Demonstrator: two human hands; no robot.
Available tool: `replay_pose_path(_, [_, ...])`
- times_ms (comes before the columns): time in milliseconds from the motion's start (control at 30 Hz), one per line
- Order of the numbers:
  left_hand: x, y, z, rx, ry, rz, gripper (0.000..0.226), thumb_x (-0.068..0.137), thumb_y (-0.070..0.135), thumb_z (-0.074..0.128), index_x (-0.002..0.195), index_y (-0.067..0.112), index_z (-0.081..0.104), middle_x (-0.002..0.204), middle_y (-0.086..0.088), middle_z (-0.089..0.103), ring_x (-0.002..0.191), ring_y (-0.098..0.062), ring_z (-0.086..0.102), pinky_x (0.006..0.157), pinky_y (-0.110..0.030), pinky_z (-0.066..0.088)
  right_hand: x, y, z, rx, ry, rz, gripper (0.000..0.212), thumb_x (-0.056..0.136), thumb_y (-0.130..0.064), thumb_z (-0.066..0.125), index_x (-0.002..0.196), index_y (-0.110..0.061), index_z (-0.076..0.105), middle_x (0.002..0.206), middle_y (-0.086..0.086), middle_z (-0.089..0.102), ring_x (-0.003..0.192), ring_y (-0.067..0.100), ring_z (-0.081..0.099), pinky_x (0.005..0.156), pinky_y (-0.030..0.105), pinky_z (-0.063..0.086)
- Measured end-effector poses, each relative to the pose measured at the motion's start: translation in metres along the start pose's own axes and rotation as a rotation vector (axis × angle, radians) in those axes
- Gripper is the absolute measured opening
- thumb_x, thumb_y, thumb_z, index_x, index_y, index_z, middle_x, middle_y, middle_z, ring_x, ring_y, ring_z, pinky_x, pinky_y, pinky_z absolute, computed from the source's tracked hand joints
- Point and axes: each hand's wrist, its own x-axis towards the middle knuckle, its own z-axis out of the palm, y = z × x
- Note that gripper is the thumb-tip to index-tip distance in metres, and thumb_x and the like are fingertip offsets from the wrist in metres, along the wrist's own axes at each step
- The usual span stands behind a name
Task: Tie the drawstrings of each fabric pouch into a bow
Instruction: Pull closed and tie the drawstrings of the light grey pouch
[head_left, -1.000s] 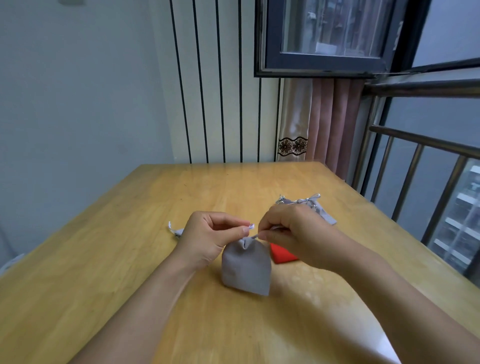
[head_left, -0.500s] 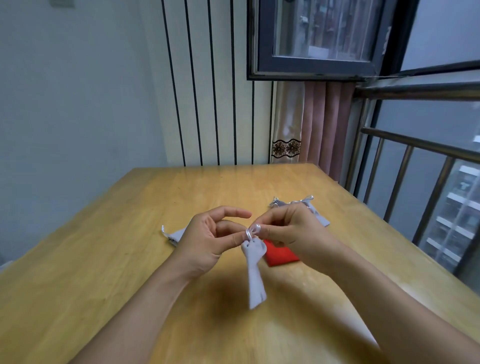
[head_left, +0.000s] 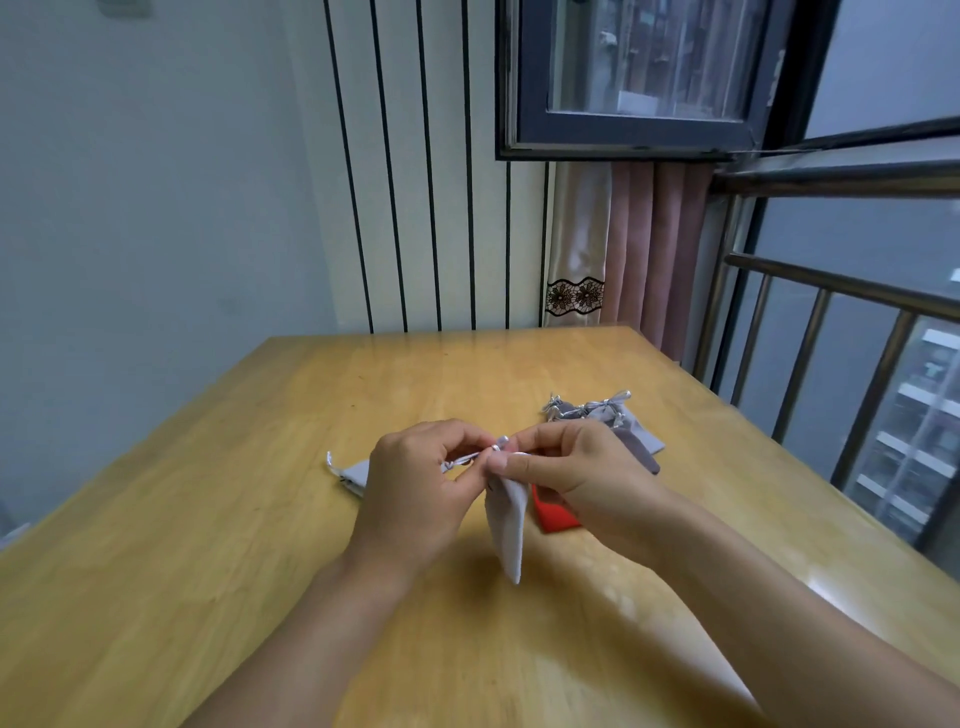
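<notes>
A small grey fabric pouch (head_left: 508, 525) hangs in the air above the wooden table (head_left: 218, 545), seen edge-on. Its silver drawstrings (head_left: 470, 457) run between my two hands at its top. My left hand (head_left: 415, 493) pinches the strings on the left. My right hand (head_left: 566, 473) pinches them on the right, fingertips close to the left hand's. Another grey pouch (head_left: 353, 473) lies flat behind my left hand, partly hidden. A red pouch (head_left: 550, 517) lies under my right hand. Further right lie grey pouches (head_left: 618, 426) with tied silver bows.
The table reaches to a striped wall at the back. A metal railing (head_left: 841, 332) and a window run along the right side, with a pink curtain (head_left: 654, 249) in the corner.
The pouch has been lifted off the table and turned edge-on. My left index finger, raised half a second ago, has closed back onto the strings.
</notes>
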Motion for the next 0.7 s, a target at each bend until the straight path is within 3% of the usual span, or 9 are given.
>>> replay_pose_path(67, [-0.001, 0.0, 0.0, -0.076, 0.0, -0.067, 0.01, 0.079, 0.011, 0.078, 0.079, 0.021, 0.079, 0.071, 0.015, 0.074, 0.071, -0.001, 0.068, 0.063, -0.012, 0.048, 0.0, 0.003, 0.001, 0.022, 0.04, -0.043, 0.02, 0.082, -0.012, 0.079, 0.093, 0.004, 0.074, 0.073, 0.004, 0.073, 0.06, 0.004, 0.063, 0.056, 0.011, 0.043])
replay_pose_path(133, [-0.001, 0.0, 0.0, -0.212, -0.041, -0.209, 0.012, 0.08, 0.007, 0.077, 0.081, 0.018, 0.081, 0.073, 0.012, 0.076, 0.073, -0.003, 0.071, 0.067, -0.017, 0.054, 0.003, 0.007, 0.0, 0.007, 0.072, -0.085, 0.018, 0.08, -0.01, 0.08, 0.091, 0.003, 0.076, 0.081, 0.011, 0.077, 0.074, 0.01, 0.07, 0.069, 0.016, 0.049])
replay_pose_path(267, [0.004, -0.004, 0.0, -0.519, -0.125, -0.434, 0.01, 0.079, -0.002, 0.075, 0.082, 0.006, 0.079, 0.077, -0.006, 0.077, 0.076, -0.017, 0.074, 0.072, -0.022, 0.057, 0.006, 0.008, -0.006, -0.149, 0.069, -0.138, 0.007, 0.083, -0.009, 0.078, 0.087, -0.004, 0.076, 0.084, 0.01, 0.077, 0.08, 0.012, 0.068, 0.077, 0.024, 0.053])
replay_pose_path(367, [0.006, -0.006, 0.0, -0.686, -0.123, -0.543, 0.006, 0.078, -0.002, 0.074, 0.083, 0.0, 0.077, 0.08, -0.017, 0.076, 0.073, -0.022, 0.073, 0.074, -0.028, 0.059, 0.006, 0.009, -0.008, -0.118, 0.011, -0.146, 0.007, 0.088, -0.005, 0.072, 0.093, 0.0, 0.073, 0.085, 0.009, 0.074, 0.083, 0.013, 0.066, 0.078, 0.025, 0.051])
replay_pose_path(533, [0.004, -0.008, 0.004, -0.631, -0.052, -0.476, 0.007, 0.079, 0.003, 0.076, 0.086, 0.005, 0.076, 0.082, -0.011, 0.077, 0.078, -0.022, 0.073, 0.079, -0.031, 0.059, 0.01, 0.011, -0.009, -0.077, -0.062, -0.146, 0.013, 0.095, -0.009, 0.065, 0.099, 0.002, 0.071, 0.091, 0.014, 0.07, 0.087, 0.018, 0.062, 0.079, 0.028, 0.047])
replay_pose_path(633, [0.003, -0.005, 0.005, -0.586, -0.014, -0.397, 0.013, 0.078, 0.003, 0.077, 0.086, 0.013, 0.075, 0.079, -0.006, 0.076, 0.075, -0.016, 0.073, 0.073, -0.025, 0.057, 0.01, 0.01, -0.009, 0.004, -0.083, -0.12, 0.018, 0.097, -0.009, 0.06, 0.102, 0.007, 0.067, 0.089, 0.013, 0.067, 0.078, 0.013, 0.06, 0.065, 0.017, 0.046])
replay_pose_path(700, [0.002, -0.004, 0.004, -0.458, 0.007, -0.276, 0.015, 0.078, 0.004, 0.078, 0.083, 0.018, 0.075, 0.077, 0.002, 0.076, 0.074, -0.011, 0.072, 0.071, -0.02, 0.055, 0.01, 0.012, -0.007, 0.066, -0.103, -0.073, 0.019, 0.097, -0.012, 0.06, 0.1, 0.006, 0.066, 0.085, 0.009, 0.067, 0.074, 0.013, 0.059, 0.06, 0.019, 0.044])
